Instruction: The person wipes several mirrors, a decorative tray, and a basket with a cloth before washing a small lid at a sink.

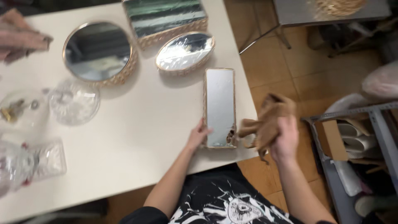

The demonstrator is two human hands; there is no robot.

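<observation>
Rectangular mirror tray [220, 107] lies at centre frame near the white table's [137, 137] right edge. My left hand [198, 135] steadies its lower left corner, fingers resting on the rim. My right hand [284, 137] is closed around a crumpled tan cloth [267, 120], off the table. I'd keep the tray pinned and wipe lengthwise. No labels or packages are legible.
</observation>
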